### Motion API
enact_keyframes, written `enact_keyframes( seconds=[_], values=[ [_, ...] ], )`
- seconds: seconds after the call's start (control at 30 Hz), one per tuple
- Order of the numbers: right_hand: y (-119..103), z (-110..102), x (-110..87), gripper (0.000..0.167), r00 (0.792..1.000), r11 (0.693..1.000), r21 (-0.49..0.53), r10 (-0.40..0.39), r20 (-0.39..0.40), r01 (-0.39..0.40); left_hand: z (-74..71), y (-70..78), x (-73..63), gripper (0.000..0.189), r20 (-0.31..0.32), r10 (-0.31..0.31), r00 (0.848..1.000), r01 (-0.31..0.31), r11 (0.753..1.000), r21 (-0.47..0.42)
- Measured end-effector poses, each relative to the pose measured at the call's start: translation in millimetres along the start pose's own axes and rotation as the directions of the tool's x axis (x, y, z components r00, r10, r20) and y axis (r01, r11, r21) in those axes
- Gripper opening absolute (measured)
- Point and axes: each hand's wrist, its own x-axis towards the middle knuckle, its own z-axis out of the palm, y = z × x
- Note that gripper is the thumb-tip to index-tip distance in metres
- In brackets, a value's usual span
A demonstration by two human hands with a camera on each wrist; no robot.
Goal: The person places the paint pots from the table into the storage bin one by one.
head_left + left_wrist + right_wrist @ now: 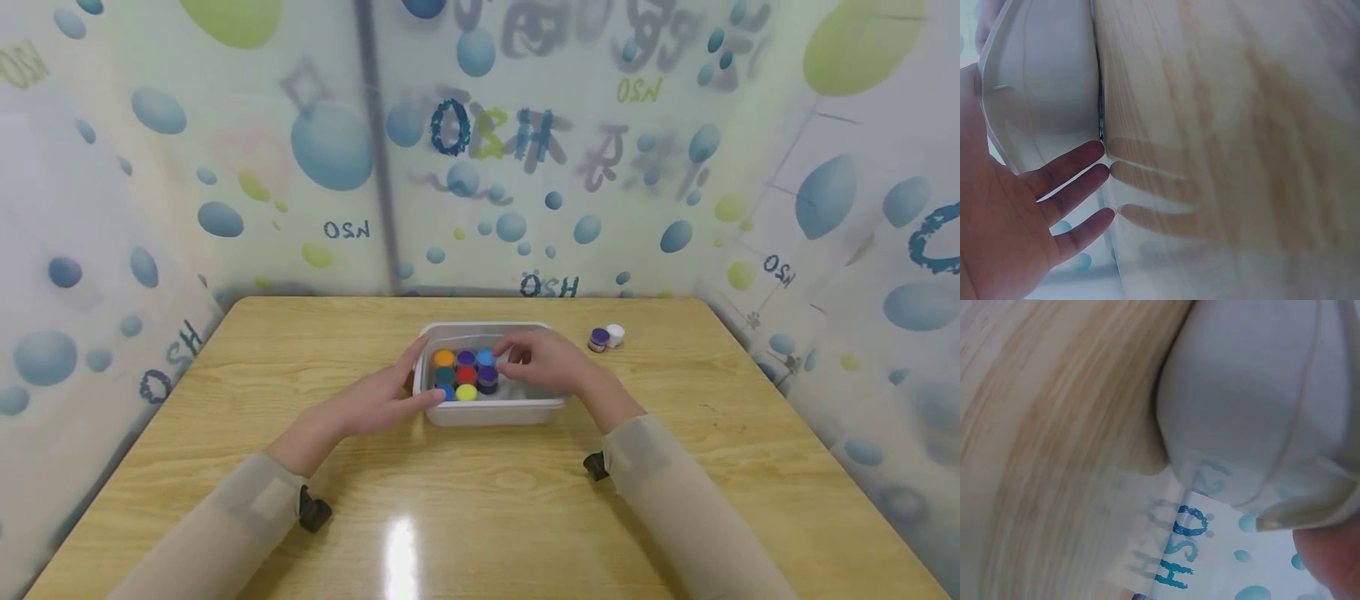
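A white plastic tub (pixel 495 414) sits on the table, with several small paint jars grouped in its left part. Their lids include orange (pixel 444 358), red (pixel 466 375), yellow (pixel 467 392) and blue. My left hand (pixel 382 400) rests against the tub's left end, thumb over the front corner by a blue lid. In the left wrist view its other fingers (pixel 1075 200) are straight and spread beside the tub wall. My right hand (pixel 547 360) is over the tub's right part, fingers loosely bent. Its thumb and index tips are beside a purple-lidded jar (pixel 487 379), apparently holding nothing.
Right of the tub, toward the table's back, stand another purple-lidded jar (pixel 598 340) and a white jar or lid (pixel 615 335). The wooden table (pixel 465 508) is enclosed at the back and sides by printed curtains (pixel 480 208).
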Motion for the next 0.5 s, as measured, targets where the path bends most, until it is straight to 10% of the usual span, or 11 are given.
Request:
enact_keyframes(
  seconds=[0.5],
  values=[
    [24,-27,-50.6,0.026,0.975,0.973,0.229,0.029,-0.222,0.023,0.6,0.5,-0.6,0.107,-0.001,-0.01,1.0,0.01,1.0,0.01]
  ],
)
